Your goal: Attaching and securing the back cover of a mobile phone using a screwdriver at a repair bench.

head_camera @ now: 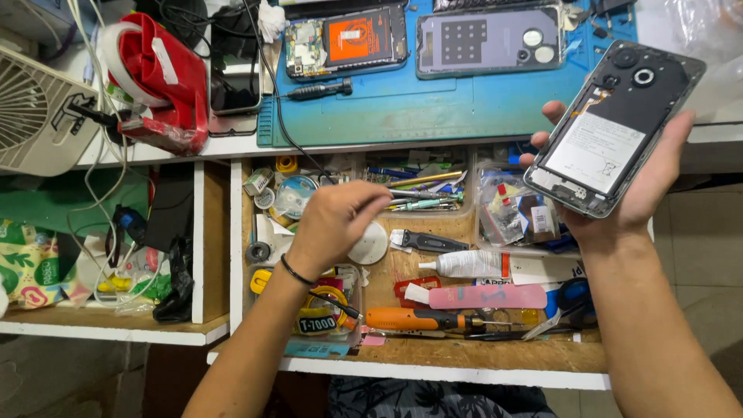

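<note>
**Ana:** Head view, starting at the left: what's there?

**Ben:** A white fan (31,108) at the edge, then a red tape dispenser (159,81) on the bench top. Below it an open shelf holds a tangle of cables.

**Ana:** And the left hand (333,224)?

**Ben:** It reaches into the open wooden drawer (464,352), fingers curled loosely and pinched together near a clear tray of tweezers (422,203). Whether it actually grips one, I cannot tell. A black band sits on the wrist. A white round disc (370,246) lies just beside the hand.

**Ana:** What else is in the drawer?

**Ben:** An orange-handled screwdriver (418,318) near the front, a white tube (468,265) behind it, a pink flat strip (487,296) between them.

**Ana:** Above the drawer?

**Ben:** A blue work mat (433,108) with two opened phones lying on it.

**Ana:** The right hand (635,193)?

**Ben:** Held up over the drawer's right end, it cradles an opened phone (615,128), back cover off, battery showing. Fingers wrap the far edge, thumb along the near edge, the phone tilted.
</note>
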